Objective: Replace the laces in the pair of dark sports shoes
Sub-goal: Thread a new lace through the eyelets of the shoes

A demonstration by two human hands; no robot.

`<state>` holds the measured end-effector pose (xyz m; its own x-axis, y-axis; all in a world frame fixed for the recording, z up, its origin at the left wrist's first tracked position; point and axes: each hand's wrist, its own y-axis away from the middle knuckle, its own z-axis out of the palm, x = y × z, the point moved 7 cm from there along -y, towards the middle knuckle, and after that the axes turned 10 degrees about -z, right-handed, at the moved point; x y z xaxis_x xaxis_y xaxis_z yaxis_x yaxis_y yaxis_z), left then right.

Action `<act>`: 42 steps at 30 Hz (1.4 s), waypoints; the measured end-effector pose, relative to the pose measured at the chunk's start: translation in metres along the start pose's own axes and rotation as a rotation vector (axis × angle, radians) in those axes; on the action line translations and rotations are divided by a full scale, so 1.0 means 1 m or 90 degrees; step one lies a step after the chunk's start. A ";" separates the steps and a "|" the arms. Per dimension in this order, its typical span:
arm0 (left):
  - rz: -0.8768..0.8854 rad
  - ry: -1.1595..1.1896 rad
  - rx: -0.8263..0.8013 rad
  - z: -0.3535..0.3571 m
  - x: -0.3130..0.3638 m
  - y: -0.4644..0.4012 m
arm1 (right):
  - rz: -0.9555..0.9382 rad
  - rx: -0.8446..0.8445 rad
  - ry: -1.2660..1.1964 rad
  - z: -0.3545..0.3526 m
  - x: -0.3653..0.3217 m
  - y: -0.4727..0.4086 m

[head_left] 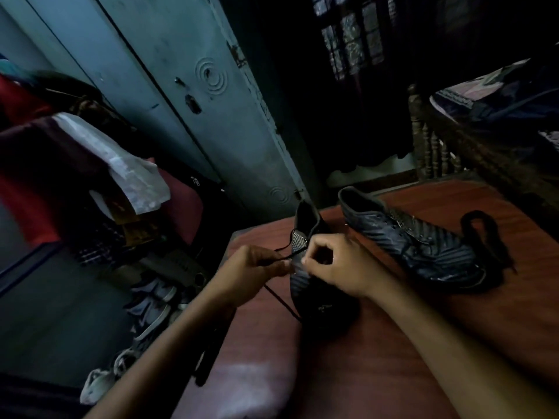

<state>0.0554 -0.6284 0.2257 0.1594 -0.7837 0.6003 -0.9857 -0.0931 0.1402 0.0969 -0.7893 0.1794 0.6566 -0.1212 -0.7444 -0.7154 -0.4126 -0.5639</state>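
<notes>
A dark sports shoe stands on the reddish wooden table, its opening pointing away from me. My left hand pinches a thin black lace at the shoe's left side. The lace runs down towards the table's left edge. My right hand rests over the shoe's eyelet area with curled fingers gripping the upper. The second dark shoe lies to the right, striped along its side. A bundle of black lace lies beside that shoe's toe.
A blue-grey metal cabinet stands behind the table. Clothes hang on a rack at the left, with several shoes on the floor below. A carved wooden bed frame sits at the right. The room is dim.
</notes>
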 end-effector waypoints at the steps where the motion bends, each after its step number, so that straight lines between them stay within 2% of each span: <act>1: 0.038 -0.044 -0.002 -0.002 0.005 0.002 | -0.009 0.023 0.052 -0.001 0.005 0.001; 3: 0.085 -0.104 -0.023 -0.006 0.015 0.007 | -0.008 0.007 0.120 0.007 0.017 0.003; 5: 0.119 -0.081 -0.058 -0.010 0.022 0.014 | 0.009 0.017 0.121 0.010 0.029 0.004; 9: 0.104 0.090 -0.119 -0.020 0.022 0.023 | 0.005 0.044 0.108 0.008 0.035 0.002; 14: 0.016 0.318 -0.164 -0.018 0.011 0.024 | -0.090 0.081 0.104 0.003 0.008 0.002; 16: 0.016 0.349 -0.152 -0.019 0.012 0.024 | -0.099 0.092 0.065 0.001 -0.002 0.001; 20: 0.060 0.254 -0.074 -0.026 0.016 0.021 | -0.052 0.045 -0.211 0.005 -0.015 0.001; 23: 0.080 0.199 -0.075 -0.023 0.020 0.020 | -0.021 0.033 -0.284 0.006 -0.018 -0.001; 26: 0.113 0.137 -0.078 -0.017 0.019 0.016 | -0.007 0.044 -0.292 0.001 -0.016 -0.003; 29: 0.154 0.084 -0.052 -0.013 0.021 0.011 | 0.022 0.112 -0.303 -0.011 -0.008 -0.003; 32: 0.167 0.069 -0.021 -0.012 0.014 0.004 | 0.083 0.260 -0.540 -0.027 0.010 -0.002; 34: 0.169 0.060 -0.010 -0.011 0.006 0.001 | 0.102 0.305 -0.648 -0.036 0.017 0.000; 36: 0.177 0.033 -0.001 -0.008 0.000 0.000 | 0.116 0.306 -0.605 -0.039 0.018 0.001; 39: 0.177 -0.007 0.016 -0.002 -0.001 -0.004 | 0.147 0.287 -0.440 -0.035 0.023 0.000; 42: 0.215 -0.059 0.029 0.004 0.006 -0.007 | 0.164 0.146 -0.411 -0.019 0.022 0.001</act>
<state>0.0635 -0.6352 0.2255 -0.1788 -0.8269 0.5331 -0.9838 0.1550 -0.0896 0.1154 -0.8098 0.1696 0.2393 0.3966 -0.8862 -0.9068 -0.2349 -0.3500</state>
